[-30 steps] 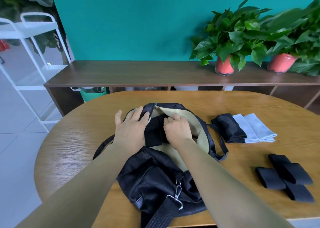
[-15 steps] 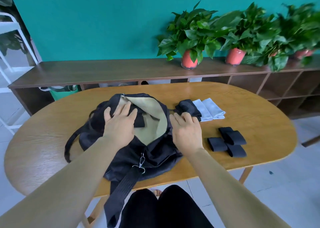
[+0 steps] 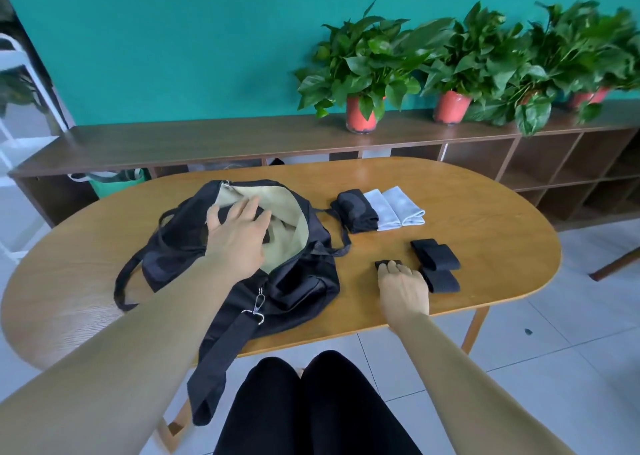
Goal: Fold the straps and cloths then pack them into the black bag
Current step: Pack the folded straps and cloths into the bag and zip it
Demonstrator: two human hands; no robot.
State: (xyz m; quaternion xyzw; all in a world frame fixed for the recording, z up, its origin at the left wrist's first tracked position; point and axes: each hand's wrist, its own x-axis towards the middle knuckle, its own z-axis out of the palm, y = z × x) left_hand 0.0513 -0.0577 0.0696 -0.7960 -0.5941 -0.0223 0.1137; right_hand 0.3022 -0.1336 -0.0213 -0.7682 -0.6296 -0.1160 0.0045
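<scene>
The black bag [image 3: 301, 290] lies open on the left half of the wooden table [image 3: 485, 219], its beige lining [image 3: 285, 222] showing. My left hand [image 3: 239, 236] hovers over the opening with fingers spread; a dark folded item [image 3: 227, 211] lies partly hidden under it inside the bag. My right hand [image 3: 403, 288] covers a folded black strap [image 3: 384, 263] right of the bag, fingers curled onto it. Two more folded black straps [image 3: 435, 253] lie just to its right. A folded black cloth [image 3: 356, 210] and folded pale grey cloths [image 3: 398, 207] sit behind them.
The bag's wide shoulder strap [image 3: 221, 357] with a metal clip hangs over the table's front edge beside my knees [image 3: 311, 406]. Behind the table runs a low brown shelf [image 3: 207, 143] carrying several potted plants [image 3: 362, 74]. A white rack [image 3: 14, 84] stands at the far left.
My right hand left the bag's opening and moved right and toward me onto a folded black strap. My left hand lifted slightly over the bag's opening. The view pulled back.
</scene>
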